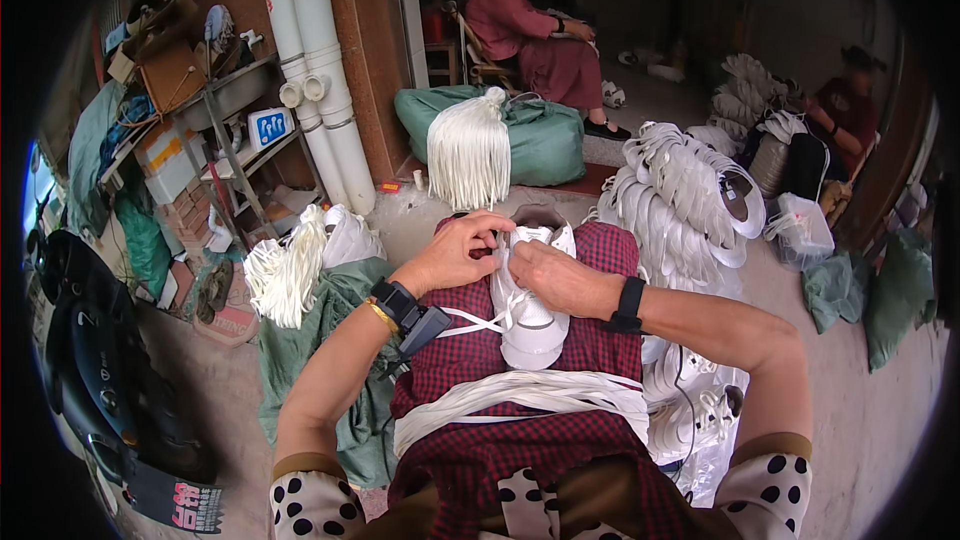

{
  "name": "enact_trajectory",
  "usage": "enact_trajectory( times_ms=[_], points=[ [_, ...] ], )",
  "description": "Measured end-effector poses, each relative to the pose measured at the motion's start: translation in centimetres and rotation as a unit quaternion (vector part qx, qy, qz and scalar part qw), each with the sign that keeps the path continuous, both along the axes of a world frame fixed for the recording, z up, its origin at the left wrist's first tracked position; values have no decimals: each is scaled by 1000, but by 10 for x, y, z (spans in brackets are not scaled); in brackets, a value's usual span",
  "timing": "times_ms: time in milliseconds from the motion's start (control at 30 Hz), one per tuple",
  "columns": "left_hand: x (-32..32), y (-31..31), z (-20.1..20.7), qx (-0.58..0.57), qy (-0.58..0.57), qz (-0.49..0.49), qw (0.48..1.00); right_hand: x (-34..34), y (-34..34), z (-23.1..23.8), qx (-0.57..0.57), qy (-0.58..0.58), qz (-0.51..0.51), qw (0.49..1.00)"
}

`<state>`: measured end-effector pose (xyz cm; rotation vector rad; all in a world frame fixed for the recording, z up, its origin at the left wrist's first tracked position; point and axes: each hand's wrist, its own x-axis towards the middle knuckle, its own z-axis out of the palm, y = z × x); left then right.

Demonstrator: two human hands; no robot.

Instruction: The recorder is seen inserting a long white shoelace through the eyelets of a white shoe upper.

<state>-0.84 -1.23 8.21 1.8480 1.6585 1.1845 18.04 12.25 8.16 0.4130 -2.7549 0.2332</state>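
Observation:
A white sneaker [533, 348] rests on my lap, its toe toward me and its grey-lined opening facing away. My left hand [452, 256] is closed at the far left side of the sneaker, thumb and forefinger pinching its eyelet edge. Across the tongue lies my right hand [563, 280], fingers bent and pressed together on a white shoelace; the exact grip is partly hidden. Loose ends of the shoelace [470, 324] cross over the sneaker's left side below my hands. A bundle of white laces [525, 393] stretches across my checked apron [440, 355], nearer my waist.
Strung white shoe parts [680, 185] are piled at right, with white shoes [700, 415] below. More laces hang over a green sack [545, 145] ahead and lie at left [287, 275]. Two people sit in the doorway. A dark scooter [105, 370] stands at far left.

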Motion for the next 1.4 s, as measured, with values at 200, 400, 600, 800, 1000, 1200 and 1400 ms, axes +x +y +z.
enact_trajectory(
  times_ms=[200, 400, 600, 800, 1000, 1200, 1400],
  points=[
    [-18, 18, 2, -45, -57, 2, 997, 1, 1, -4, -5, -11, -7, 1000],
    [-18, 22, 15, -97, -71, -14, 993, -1, -1, 5, -3, -16, -21, 1000],
    [-5, 7, 17, -134, 10, -59, 989, -6, 5, 16, -61, -67, -21, 996],
    [3, -3, 5, -32, 38, -39, 998, -10, 25, 20, -142, -25, -36, 989],
    [13, -3, 5, -3, 58, -14, 998, 5, 5, 25, -150, -53, -5, 987],
    [14, -1, 12, -31, 101, -11, 994, 7, -1, 33, -203, -97, -24, 974],
    [14, 1, 13, -32, 91, -10, 995, 9, -3, 15, -185, -22, -47, 981]
  ],
)
